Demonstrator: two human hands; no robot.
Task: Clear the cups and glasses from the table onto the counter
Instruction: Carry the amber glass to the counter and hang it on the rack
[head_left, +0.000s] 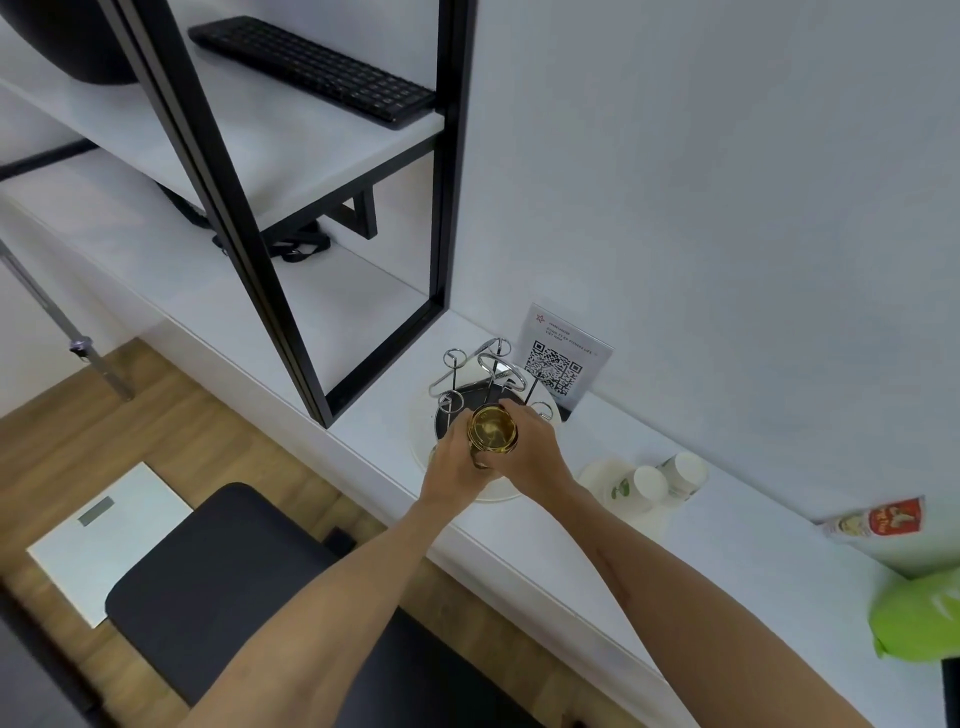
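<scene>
A small amber-tinted glass (493, 430) is seen from directly above, its round mouth facing the camera. It is gripped on both sides by the left hand (457, 462) and right hand (535, 452), over a wire cup rack (485, 371) standing on a round white tray (421, 452) on the white counter (571, 540). Two white paper cups (667, 480) lie tipped on their sides, close together, on a small plate (602, 475) to the right on the same counter.

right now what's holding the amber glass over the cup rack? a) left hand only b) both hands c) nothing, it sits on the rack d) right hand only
b: the left hand and right hand both wrap the amber glass from either side, above the cup rack.
</scene>
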